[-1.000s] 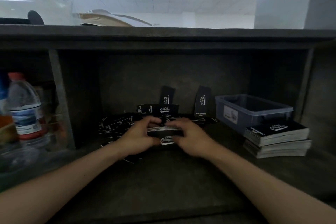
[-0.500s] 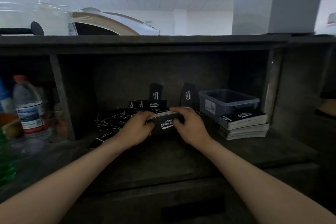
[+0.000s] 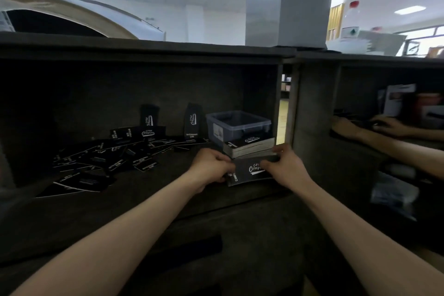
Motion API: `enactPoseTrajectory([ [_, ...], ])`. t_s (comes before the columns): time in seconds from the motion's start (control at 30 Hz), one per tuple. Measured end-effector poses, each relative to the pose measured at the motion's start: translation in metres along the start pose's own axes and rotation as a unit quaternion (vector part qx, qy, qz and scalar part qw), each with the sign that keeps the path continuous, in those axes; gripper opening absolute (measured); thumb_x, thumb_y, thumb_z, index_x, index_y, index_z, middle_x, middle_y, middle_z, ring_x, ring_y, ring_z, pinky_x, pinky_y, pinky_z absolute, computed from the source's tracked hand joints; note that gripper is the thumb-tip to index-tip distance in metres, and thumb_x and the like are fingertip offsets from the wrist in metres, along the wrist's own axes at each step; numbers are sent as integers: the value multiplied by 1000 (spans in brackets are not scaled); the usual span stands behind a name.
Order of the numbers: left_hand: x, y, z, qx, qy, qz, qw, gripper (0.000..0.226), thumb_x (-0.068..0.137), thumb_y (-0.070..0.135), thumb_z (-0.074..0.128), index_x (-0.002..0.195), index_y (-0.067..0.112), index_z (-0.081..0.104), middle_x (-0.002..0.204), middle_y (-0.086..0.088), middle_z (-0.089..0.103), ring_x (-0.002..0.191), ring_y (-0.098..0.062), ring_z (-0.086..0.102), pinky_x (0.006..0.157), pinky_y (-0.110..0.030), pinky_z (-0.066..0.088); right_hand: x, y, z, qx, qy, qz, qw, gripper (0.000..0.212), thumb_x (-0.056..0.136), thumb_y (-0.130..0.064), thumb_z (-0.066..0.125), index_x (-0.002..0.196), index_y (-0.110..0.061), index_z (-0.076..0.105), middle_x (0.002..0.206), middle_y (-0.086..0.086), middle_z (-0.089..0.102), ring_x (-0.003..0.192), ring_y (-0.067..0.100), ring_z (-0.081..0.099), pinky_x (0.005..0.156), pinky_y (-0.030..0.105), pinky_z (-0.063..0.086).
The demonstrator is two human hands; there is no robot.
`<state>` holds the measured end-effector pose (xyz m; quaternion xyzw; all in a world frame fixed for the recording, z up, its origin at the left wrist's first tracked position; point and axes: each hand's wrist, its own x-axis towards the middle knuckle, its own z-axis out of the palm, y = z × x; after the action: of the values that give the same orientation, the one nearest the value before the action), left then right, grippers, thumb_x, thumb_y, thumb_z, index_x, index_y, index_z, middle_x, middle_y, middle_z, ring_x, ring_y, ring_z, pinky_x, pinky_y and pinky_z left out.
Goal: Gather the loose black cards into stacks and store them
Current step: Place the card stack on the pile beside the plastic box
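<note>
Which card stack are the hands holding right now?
The front stack, nearest the shelf edge: left hand and right hand grip its ends. The other stack sits behind it, before the bin.

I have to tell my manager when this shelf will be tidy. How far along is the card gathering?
Done: a squared stack lies in front of the plastic bin. In hand: the left hand and right hand grip a bundle in front of that stack. Left: most of it. Many loose cards lie scattered on the left of the shelf, with two upright cards behind them.
</note>
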<state>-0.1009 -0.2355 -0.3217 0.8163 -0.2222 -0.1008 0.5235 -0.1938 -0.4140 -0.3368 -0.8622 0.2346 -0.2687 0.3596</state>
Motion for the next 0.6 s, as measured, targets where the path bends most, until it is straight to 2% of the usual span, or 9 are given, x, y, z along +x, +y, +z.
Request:
enactPoseTrajectory([
  [0.1,2,10,15,104,16,41,994,13,82,23,80,79,27,68,84,12,64,81,-4,60,71,-24,53,5,12,-6,-25,30,-1,999,69,80,-36,77,133,-14,39,117,5,64,104,25,63,86,40,54],
  [0.17,4,9,18,139,20,48,989,14,82,28,80,84,28,65,86,13,63,78,-1,56,60,-18,42,9,17,-5,-51,48,-15,997,75,77,-38,80,135,-15,39,116,5,65,103,25,64,83,39,55],
  [0.27,6,2,12,159,45,58,985,35,76,37,84,93,29,55,89,15,54,80,-1,52,61,-21,40,9,17,-2,-104,89,-41,990,72,75,-38,80,133,-19,43,123,6,58,112,26,56,87,38,49],
  [0.37,8,-14,-14,189,68,64,978,36,79,46,80,99,26,59,95,11,57,91,-8,57,70,-26,44,1,2,8,-160,164,-155,961,51,78,-34,75,123,-25,52,118,-1,55,111,17,51,92,34,42],
  [0.47,14,-40,-64,254,102,79,959,20,84,43,76,89,26,66,92,10,66,91,-12,64,80,-32,53,-11,-30,32,-130,128,-250,951,23,83,-30,72,104,-29,63,103,-11,60,96,6,53,84,26,46],
  [0.6,13,-80,-146,359,155,90,916,14,84,40,73,82,30,64,82,12,67,84,-12,67,76,-32,56,-5,-84,84,-146,-3,-331,932,16,86,-30,69,101,-31,66,100,-13,62,94,5,57,81,24,50],
])
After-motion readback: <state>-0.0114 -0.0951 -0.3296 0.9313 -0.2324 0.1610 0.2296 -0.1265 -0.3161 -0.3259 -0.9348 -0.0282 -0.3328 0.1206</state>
